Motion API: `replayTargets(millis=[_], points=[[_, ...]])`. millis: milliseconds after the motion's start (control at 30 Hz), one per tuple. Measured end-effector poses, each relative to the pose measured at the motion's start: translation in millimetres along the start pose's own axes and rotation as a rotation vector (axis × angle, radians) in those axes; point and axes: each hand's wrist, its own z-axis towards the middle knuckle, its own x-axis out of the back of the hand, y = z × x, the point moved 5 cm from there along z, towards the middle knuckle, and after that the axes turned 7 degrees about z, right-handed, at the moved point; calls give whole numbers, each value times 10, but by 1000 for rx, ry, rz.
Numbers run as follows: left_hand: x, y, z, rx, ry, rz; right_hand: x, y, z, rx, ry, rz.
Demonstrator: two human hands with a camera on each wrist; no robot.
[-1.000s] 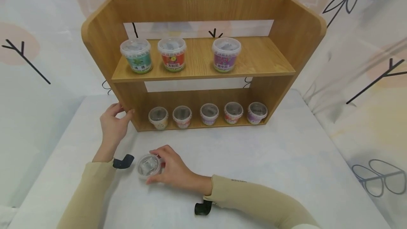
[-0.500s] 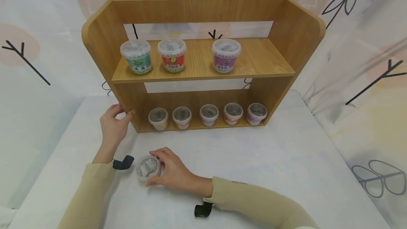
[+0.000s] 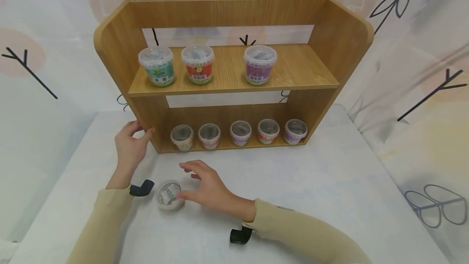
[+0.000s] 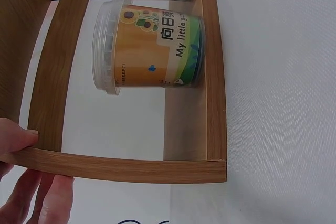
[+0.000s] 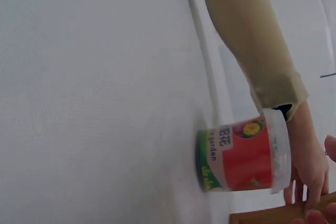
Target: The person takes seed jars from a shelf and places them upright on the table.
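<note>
My right hand [image 3: 209, 188] hovers spread beside the small red-labelled tub [image 3: 169, 194], which stands on the tabletop [image 3: 329, 182] before the wooden shelf [image 3: 121, 56]; my left hand [image 3: 130, 144] pinches that shelf's left panel.

Three large tubs [image 3: 199, 64] stand on the upper board, five small tubs [image 3: 240, 132] along the bottom.

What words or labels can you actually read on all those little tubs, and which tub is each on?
"向日" and "My little ga", cut off by the shelf: orange tub on the bottom shelf, beside the left hand.
"太阳花": red tub on the upper shelf.
"牵牛花": purple tub beside it.
"arden", partly hidden: red tub on the table by the right hand.
Green tub: label too blurred to read.
</note>
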Motion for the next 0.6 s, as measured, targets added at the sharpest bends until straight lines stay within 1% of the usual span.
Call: replayTargets(millis=[100,167,400,600], points=[[0,3,-1,1,-3,1,101,-69,11,-12,23,38],[1,-1,-2,0,-3,3,180,-107,26,0,45,60],[0,-8,8,-4,0,9,545,-288,97,95,147,115],[-6,-13,4,9,-1,10,967,-508,149,175,255,157]])
